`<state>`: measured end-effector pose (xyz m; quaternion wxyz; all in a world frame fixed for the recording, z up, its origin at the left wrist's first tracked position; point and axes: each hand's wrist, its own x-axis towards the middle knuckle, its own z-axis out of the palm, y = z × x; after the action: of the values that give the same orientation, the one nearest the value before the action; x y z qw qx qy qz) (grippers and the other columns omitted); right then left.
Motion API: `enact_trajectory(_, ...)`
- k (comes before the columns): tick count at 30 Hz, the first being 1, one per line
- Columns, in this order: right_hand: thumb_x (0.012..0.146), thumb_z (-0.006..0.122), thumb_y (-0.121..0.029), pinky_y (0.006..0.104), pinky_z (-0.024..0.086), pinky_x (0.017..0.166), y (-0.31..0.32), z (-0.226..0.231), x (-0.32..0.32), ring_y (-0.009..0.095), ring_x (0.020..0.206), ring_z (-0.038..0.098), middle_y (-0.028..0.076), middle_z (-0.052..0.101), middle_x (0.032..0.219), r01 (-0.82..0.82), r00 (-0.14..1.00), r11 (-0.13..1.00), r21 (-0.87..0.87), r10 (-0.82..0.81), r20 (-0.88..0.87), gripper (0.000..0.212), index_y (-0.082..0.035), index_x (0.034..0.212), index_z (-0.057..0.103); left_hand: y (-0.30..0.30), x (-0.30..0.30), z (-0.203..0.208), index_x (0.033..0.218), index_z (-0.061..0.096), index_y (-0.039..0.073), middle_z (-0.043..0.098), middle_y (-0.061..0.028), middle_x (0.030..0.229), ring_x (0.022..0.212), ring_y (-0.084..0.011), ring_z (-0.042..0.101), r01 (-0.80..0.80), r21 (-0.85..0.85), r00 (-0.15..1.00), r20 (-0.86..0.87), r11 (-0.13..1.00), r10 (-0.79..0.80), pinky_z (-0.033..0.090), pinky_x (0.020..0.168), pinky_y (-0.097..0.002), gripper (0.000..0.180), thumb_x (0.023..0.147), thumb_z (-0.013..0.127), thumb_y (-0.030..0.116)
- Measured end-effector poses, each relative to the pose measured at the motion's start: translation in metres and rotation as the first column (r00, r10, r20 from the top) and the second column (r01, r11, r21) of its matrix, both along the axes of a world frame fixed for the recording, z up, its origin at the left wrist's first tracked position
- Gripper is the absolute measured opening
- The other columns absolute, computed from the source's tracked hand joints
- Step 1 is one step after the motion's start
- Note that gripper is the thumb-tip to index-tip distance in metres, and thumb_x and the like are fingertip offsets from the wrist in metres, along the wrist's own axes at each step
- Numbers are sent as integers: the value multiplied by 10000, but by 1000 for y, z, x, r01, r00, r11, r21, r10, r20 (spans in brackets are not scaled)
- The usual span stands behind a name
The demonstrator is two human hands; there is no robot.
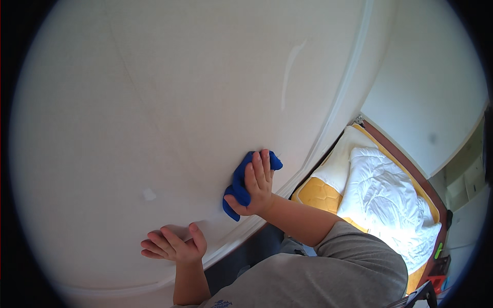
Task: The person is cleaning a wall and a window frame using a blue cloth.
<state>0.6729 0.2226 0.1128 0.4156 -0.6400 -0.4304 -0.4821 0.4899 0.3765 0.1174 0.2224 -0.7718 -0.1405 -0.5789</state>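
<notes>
My right hand (259,187) presses a crumpled blue cloth (240,177) against the pale wall (169,102). Part of the cloth sticks out past the fingertips, and another fold hangs below the thumb. Lower and to the left, my left hand (177,246) has its fingers spread and holds nothing. It is at the wall surface, but whether the palm touches it I cannot tell. A small white patch (149,194) shows on the wall above my left hand. A curved whitish streak (288,72) runs higher up, above the cloth.
White moulding (341,95) edges the wall on the right and along the bottom. To the right stands a bed with a yellow mattress (323,195) and a rumpled white quilt (377,190). A brown bed frame (398,146) borders it. Open shelves (467,174) are at the far right.
</notes>
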Motion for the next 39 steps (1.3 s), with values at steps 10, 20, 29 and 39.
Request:
enact_trajectory(10,1023,410,-432,524,127,1187,-95,21,122,465,1485,144,291,224,1581,158,929,955,252,-57,-365,736,81,1517,221,-10,4,6,1525,300,-13,174,-177,1633,1531,-329,49,29,-12,1000,11,1000,-29,-57,1203,-482,691,976,491,361)
enact_trajectory(20,822,694,-419,509,222,1158,-44,-1,51,436,1441,316,222,392,1529,-69,997,997,-31,70,26,778,-34,1454,454,-72,47,14,1548,233,-1,145,-173,1642,1535,-317,-3,89,-257,996,15,962,-89,-81,1186,-500,711,984,505,336)
enact_trajectory(29,921,579,-419,529,205,1156,-136,5,185,481,1438,282,303,336,1529,20,995,984,178,-2,-102,770,69,1475,362,-99,117,-7,1552,175,-32,52,-233,1636,1524,-371,-30,-114,-154,990,70,981,126,-71,1194,-517,716,1011,372,393)
enact_trajectory(39,904,612,-424,532,185,1163,-90,7,121,427,1450,294,216,386,1531,-82,993,992,100,89,-73,714,-13,1462,439,-101,125,0,1545,174,-51,75,-197,1644,1533,-316,4,-164,-110,982,78,980,173,-16,1214,-472,684,1029,334,369)
